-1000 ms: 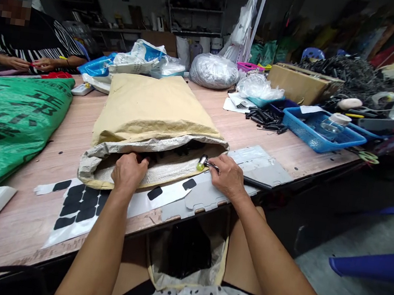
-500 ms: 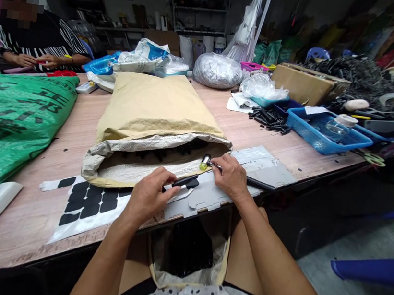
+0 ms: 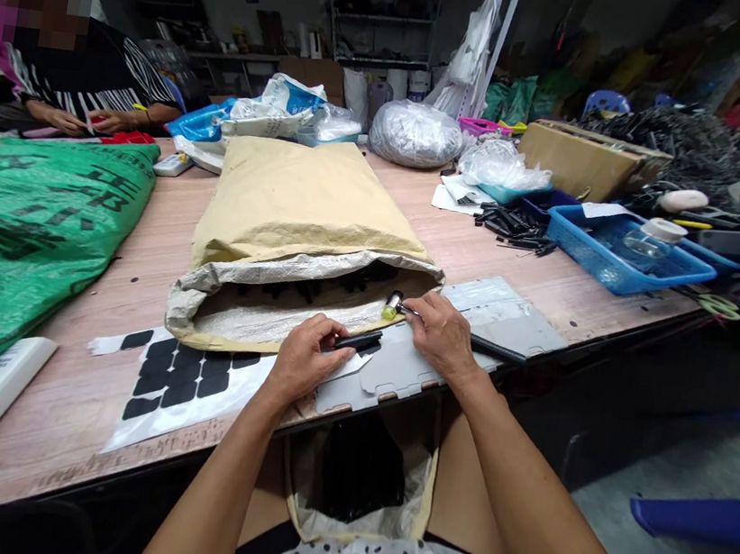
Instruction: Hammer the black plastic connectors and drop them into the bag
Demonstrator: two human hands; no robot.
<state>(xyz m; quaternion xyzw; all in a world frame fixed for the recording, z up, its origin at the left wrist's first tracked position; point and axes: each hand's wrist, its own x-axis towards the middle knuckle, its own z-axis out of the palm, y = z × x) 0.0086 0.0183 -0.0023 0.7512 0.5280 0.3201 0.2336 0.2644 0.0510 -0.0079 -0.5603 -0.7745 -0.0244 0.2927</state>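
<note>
Left hand (image 3: 311,360) pinches black stick (image 3: 360,341), long side roughly along table's (image 3: 84,303) near edge. Right hand (image 3: 443,332) closed round hammer (image 3: 394,305): head points left, handle right.

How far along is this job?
Partway, I'd guess. Bare backing beside the black stickers suggests some are used. In hand: a black piece in the left hand, a small hammer in the right hand. Left: those stickers; whether black pieces inside the sack are finished is unclear.
</note>
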